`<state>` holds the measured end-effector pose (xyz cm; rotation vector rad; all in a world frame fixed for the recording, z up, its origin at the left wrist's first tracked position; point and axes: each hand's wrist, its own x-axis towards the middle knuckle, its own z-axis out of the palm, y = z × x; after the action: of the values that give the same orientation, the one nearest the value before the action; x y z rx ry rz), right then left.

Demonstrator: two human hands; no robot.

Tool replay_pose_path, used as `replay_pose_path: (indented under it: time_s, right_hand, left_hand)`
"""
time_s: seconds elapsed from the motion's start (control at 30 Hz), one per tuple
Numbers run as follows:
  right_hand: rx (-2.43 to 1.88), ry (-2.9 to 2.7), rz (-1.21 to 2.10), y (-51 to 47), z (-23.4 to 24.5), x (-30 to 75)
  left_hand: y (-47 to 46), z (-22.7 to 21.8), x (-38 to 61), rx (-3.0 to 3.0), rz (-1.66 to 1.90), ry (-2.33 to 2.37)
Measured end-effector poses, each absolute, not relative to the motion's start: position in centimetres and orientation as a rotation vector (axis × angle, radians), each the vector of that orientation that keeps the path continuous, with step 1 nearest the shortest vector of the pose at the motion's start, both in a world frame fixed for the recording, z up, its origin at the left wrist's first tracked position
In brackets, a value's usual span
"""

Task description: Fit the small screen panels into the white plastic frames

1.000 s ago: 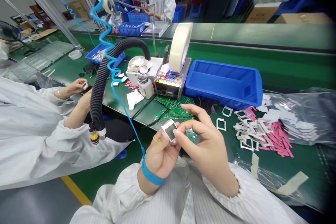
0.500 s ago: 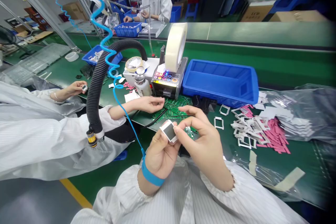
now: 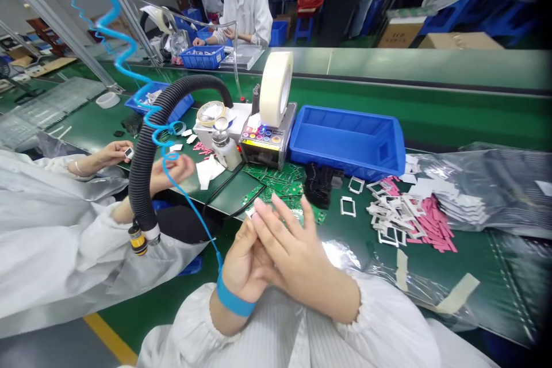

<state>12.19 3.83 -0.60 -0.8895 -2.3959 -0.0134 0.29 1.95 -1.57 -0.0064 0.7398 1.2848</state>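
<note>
My left hand (image 3: pixel 244 264), with a blue wrist strap, is closed on a small display screen in a white frame (image 3: pixel 250 213). Only a white corner of that screen shows, since my right hand (image 3: pixel 293 241) lies over it. The fingers of my right hand are stretched out and somewhat apart, its palm side toward the screen. Just beyond both hands, green circuit boards (image 3: pixel 280 181) lie in a loose pile on the bench. Beside them is a bundle of black parts (image 3: pixel 318 184).
A blue bin (image 3: pixel 349 152) stands behind the boards, beside a tape dispenser (image 3: pixel 263 144). White frames (image 3: pixel 394 213) and pink strips (image 3: pixel 433 224) are heaped at right. A black hose (image 3: pixel 144 167) arches at left, near a co-worker's hand (image 3: pixel 172 172) and a dispenser bottle (image 3: pixel 226 150).
My right hand has moved from pinching at the screen's edge to lying over it with fingers extended, covering it. The co-worker's nearer hand has drawn back left. The view has shifted slightly.
</note>
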Motion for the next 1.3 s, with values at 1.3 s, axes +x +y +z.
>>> replay_pose_path:
  time_s: [1.3]
  right_hand:
    - [-1.564, -2.069, 0.606, 7.6, -5.7, 16.9]
  left_hand:
    - [1.2, -9.8, 1.1, 0.314, 0.921, 0.729]
